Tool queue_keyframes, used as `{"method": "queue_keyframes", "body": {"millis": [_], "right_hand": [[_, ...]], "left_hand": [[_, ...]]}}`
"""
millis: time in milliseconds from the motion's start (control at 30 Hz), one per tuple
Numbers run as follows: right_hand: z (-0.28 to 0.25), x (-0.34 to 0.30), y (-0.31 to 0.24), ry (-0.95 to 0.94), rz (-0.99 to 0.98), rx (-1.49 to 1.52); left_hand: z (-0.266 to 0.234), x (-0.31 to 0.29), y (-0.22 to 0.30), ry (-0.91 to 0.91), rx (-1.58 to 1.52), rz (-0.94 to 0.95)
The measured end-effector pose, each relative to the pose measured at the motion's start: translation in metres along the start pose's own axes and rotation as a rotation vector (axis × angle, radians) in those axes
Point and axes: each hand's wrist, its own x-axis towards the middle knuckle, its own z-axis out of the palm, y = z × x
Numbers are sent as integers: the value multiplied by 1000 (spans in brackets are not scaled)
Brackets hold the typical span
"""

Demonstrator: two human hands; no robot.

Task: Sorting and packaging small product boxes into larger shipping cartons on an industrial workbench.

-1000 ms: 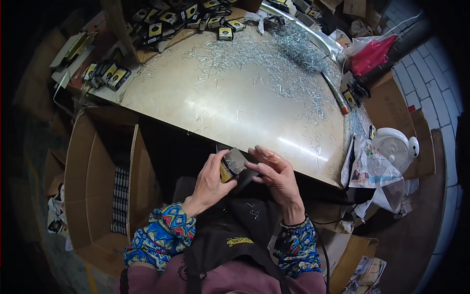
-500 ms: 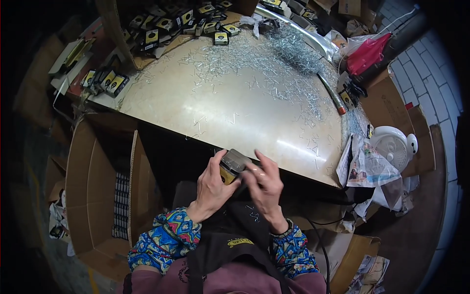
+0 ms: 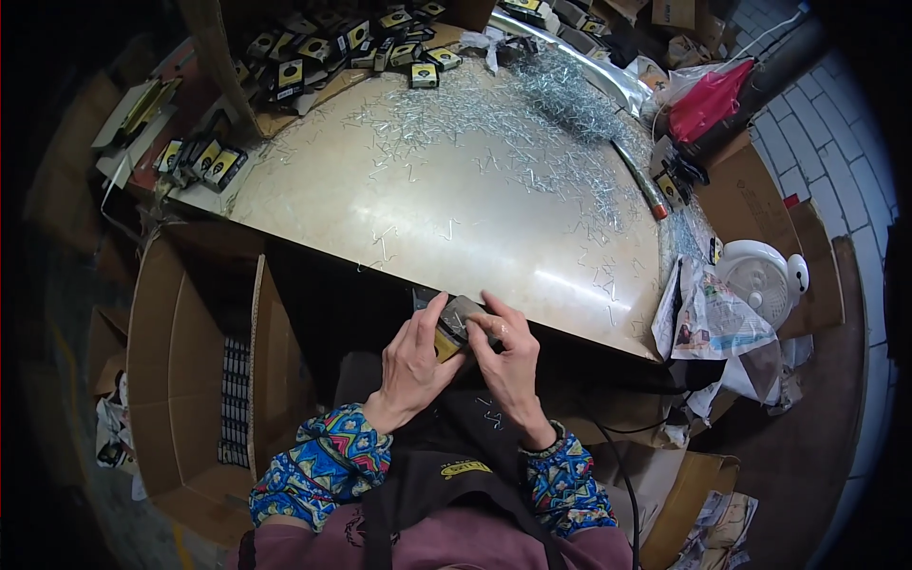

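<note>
Just off the table's near edge, my left hand (image 3: 415, 359) grips a small box (image 3: 454, 328) with a yellow side and a grey, shiny top, tilted. My right hand (image 3: 508, 356) is closed, its thumb and fingertips pinched together against the box's right side. A thin bright line like a wire shows on the grey top beside these fingertips. What the right fingers pinch is too small to make out. Many small bent metal wires (image 3: 532, 152) are scattered over the table (image 3: 323, 209), with a dense heap (image 3: 575, 100) farther back.
Black-and-yellow boxes (image 3: 423, 75) are piled at the back left; more boxes (image 3: 217, 163) lie at the left edge. An open carton (image 3: 176, 380) holding stacked dark items stands at the lower left. A white fan (image 3: 760, 283) and newspaper (image 3: 708, 318) are at the right, near a dark rod (image 3: 638, 179).
My right hand has shifted slightly left, and its blurred fingers have settled against the box. The box has moved a little to the right in my left hand.
</note>
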Motion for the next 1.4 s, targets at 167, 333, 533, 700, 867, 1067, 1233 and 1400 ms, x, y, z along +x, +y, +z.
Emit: {"method": "queue_keyframes", "body": {"millis": [167,333,533,700,867,1067,1233,1400], "right_hand": [[-8,2,0,-87,-32,135],[-1,-5,5,-33,-166,69],[0,-4,4,0,-301,-140],[-11,-8,6,-143,7,313],[-20,3,3,-84,311,444],[-26,14,-7,-124,163,146],[-26,16,-11,-150,63,-68],[-35,26,-16,-206,0,128]], "left_hand": [[-2,0,2,-32,-21,-57],[1,2,2,-24,-31,-33],[4,1,1,-4,-24,27],[2,-3,-1,2,-64,0],[1,-1,1,-65,17,-11],[5,-1,3,-49,0,72],[6,-2,-1,-46,-26,123],[8,-5,-4,-63,-145,-15]]}}
